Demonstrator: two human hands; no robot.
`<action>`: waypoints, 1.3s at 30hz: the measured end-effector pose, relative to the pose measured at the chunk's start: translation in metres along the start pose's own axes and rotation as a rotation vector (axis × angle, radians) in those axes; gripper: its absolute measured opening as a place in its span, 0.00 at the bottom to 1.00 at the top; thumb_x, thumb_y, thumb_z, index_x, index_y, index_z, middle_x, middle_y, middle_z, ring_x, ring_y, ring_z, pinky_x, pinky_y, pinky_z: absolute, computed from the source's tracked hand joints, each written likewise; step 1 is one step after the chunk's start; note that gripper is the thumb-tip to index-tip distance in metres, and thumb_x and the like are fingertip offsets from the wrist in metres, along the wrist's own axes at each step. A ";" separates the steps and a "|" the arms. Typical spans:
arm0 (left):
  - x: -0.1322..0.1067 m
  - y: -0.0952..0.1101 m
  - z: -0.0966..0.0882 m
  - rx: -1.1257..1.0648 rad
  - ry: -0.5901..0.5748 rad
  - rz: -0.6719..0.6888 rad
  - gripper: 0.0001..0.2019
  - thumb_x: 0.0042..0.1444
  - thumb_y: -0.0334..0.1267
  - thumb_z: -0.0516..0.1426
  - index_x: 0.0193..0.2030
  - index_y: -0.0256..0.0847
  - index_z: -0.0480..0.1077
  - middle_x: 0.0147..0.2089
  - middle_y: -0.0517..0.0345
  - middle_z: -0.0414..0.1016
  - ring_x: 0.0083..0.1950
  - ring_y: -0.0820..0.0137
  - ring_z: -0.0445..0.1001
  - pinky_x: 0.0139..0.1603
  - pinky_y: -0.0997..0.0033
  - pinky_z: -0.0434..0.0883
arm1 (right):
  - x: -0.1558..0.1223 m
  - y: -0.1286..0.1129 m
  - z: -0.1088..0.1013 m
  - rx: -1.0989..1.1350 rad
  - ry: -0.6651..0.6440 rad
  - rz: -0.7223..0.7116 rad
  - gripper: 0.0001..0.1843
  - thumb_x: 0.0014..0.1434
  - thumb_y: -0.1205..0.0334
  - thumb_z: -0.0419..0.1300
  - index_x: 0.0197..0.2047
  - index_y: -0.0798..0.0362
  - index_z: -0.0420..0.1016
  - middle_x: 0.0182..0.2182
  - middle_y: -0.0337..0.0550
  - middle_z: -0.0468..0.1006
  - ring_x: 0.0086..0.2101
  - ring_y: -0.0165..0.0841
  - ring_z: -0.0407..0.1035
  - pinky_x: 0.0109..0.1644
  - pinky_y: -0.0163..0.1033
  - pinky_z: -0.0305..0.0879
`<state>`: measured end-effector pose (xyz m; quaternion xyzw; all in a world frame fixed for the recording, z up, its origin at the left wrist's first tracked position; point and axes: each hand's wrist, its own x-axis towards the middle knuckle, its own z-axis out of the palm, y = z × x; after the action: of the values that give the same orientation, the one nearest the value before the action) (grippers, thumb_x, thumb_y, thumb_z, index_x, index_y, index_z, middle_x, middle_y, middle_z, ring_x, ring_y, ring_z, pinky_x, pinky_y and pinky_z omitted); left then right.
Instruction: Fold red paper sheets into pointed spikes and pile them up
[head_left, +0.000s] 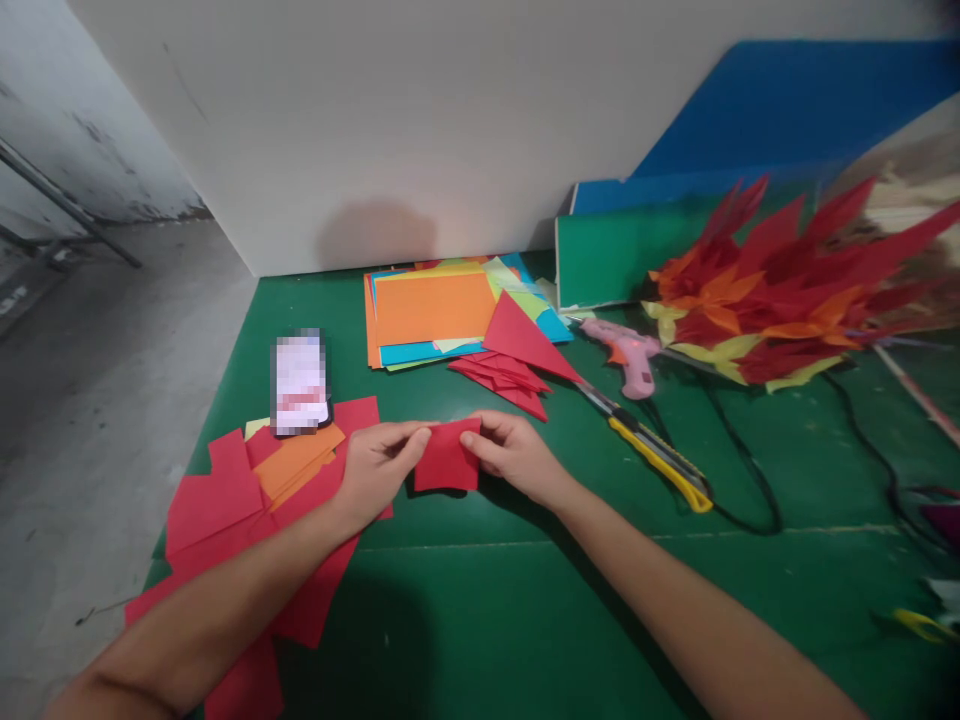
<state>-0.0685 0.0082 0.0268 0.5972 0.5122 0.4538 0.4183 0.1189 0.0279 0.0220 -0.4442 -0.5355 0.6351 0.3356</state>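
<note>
Between my two hands is a small red paper square (448, 458), held upright just above the green table (495, 610). My left hand (379, 465) pinches its left edge near the top corner, thumb in front. On the opposite side my right hand (514, 450) pinches the top right corner the same way. Loose red paper sheets (214, 505) lie under and beside my left forearm, with small orange paper pieces (296, 465) on top. Beyond my right hand rest several folded red paper pieces (506, 378) and a larger red paper triangle (529, 335).
A yellow utility knife (652, 455) lies right of my hands. Behind it are a pink glue gun (626, 350) with a black cord and a red-orange paper arrangement (780, 290). Coloured sheets (435, 308) are stacked near the white board (420, 130). A phone (300, 385) stands at left.
</note>
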 end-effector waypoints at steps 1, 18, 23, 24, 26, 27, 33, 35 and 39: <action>0.000 0.000 0.000 -0.005 -0.002 -0.003 0.09 0.56 0.41 0.57 0.36 0.42 0.79 0.38 0.56 0.82 0.38 0.67 0.79 0.41 0.69 0.76 | 0.000 0.000 0.000 0.015 -0.003 0.017 0.15 0.52 0.49 0.60 0.29 0.53 0.68 0.16 0.30 0.63 0.17 0.22 0.52 0.21 0.31 0.50; -0.001 0.000 0.000 0.014 -0.025 0.002 0.10 0.56 0.42 0.57 0.37 0.44 0.79 0.37 0.56 0.82 0.36 0.68 0.79 0.38 0.70 0.76 | 0.001 0.000 0.001 0.019 0.008 0.002 0.11 0.49 0.55 0.62 0.27 0.52 0.67 0.18 0.32 0.68 0.21 0.26 0.62 0.28 0.34 0.61; 0.001 0.000 0.001 -0.067 0.005 -0.042 0.10 0.55 0.43 0.58 0.35 0.41 0.79 0.37 0.55 0.82 0.37 0.67 0.79 0.40 0.69 0.76 | 0.002 0.003 0.001 0.038 0.034 0.001 0.08 0.48 0.58 0.61 0.27 0.52 0.68 0.19 0.33 0.70 0.22 0.26 0.64 0.30 0.35 0.62; 0.002 -0.001 0.001 -0.086 0.014 -0.054 0.11 0.55 0.43 0.58 0.34 0.40 0.79 0.36 0.54 0.82 0.37 0.67 0.79 0.40 0.69 0.76 | 0.003 0.003 0.001 0.048 0.044 0.002 0.08 0.48 0.58 0.61 0.27 0.52 0.68 0.19 0.33 0.70 0.22 0.26 0.64 0.30 0.35 0.62; 0.004 -0.001 0.001 -0.109 0.028 -0.075 0.11 0.54 0.44 0.59 0.33 0.40 0.79 0.36 0.53 0.81 0.37 0.66 0.79 0.40 0.68 0.77 | 0.003 0.005 0.001 0.074 0.051 0.003 0.08 0.49 0.58 0.61 0.27 0.52 0.68 0.20 0.33 0.71 0.22 0.25 0.64 0.30 0.34 0.62; 0.004 -0.001 0.001 -0.114 0.031 -0.085 0.12 0.53 0.45 0.59 0.33 0.39 0.79 0.36 0.53 0.81 0.37 0.66 0.79 0.41 0.68 0.77 | 0.003 0.005 0.001 0.087 0.049 0.005 0.08 0.48 0.58 0.61 0.28 0.52 0.68 0.20 0.34 0.71 0.22 0.25 0.64 0.30 0.34 0.63; 0.007 -0.002 -0.001 -0.144 0.085 -0.153 0.16 0.51 0.51 0.60 0.34 0.38 0.79 0.36 0.52 0.81 0.39 0.64 0.78 0.42 0.65 0.76 | 0.005 0.009 -0.002 0.109 0.125 0.012 0.10 0.48 0.56 0.62 0.31 0.52 0.67 0.20 0.34 0.73 0.21 0.26 0.66 0.28 0.35 0.64; 0.007 -0.004 -0.002 -0.166 0.102 -0.180 0.18 0.49 0.53 0.61 0.34 0.38 0.79 0.36 0.52 0.81 0.38 0.65 0.78 0.41 0.66 0.76 | 0.006 0.010 -0.004 0.101 0.158 -0.007 0.11 0.47 0.55 0.62 0.30 0.51 0.66 0.19 0.33 0.72 0.20 0.26 0.65 0.27 0.35 0.64; 0.011 -0.008 -0.003 -0.245 0.138 -0.243 0.20 0.46 0.55 0.63 0.33 0.38 0.78 0.34 0.53 0.80 0.35 0.68 0.76 0.37 0.69 0.75 | 0.005 0.007 -0.007 0.078 0.148 -0.028 0.12 0.50 0.52 0.62 0.30 0.52 0.68 0.22 0.36 0.74 0.21 0.26 0.65 0.26 0.35 0.63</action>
<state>-0.0726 0.0203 0.0207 0.4429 0.5490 0.4988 0.5035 0.1238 0.0337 0.0134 -0.4690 -0.4902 0.6162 0.4000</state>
